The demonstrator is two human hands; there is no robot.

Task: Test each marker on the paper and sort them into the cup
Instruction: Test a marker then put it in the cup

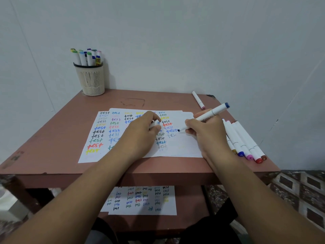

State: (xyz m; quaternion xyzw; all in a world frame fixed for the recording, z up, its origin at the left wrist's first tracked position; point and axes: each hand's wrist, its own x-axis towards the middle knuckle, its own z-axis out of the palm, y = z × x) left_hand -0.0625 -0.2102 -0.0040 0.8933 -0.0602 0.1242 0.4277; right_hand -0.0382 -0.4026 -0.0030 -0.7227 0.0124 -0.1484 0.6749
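White paper [182, 147] covered in coloured "test" words lies on the reddish table [58, 131]. My right hand [206, 131] grips a white marker with a dark blue end [212, 112], its tip touching the paper beside a half-written word. My left hand [142, 127] rests on the paper and holds the marker's cap [155, 124] in curled fingers. A beige mesh cup [90, 79] at the table's far left corner holds several markers. Several capped markers [244, 143] lie in a row right of the paper.
A single white marker [198, 100] lies near the far right corner. A lower shelf holds another written sheet [140, 199]. A plain wall stands close behind the table. Patterned floor tiles [302, 191] show to the right.
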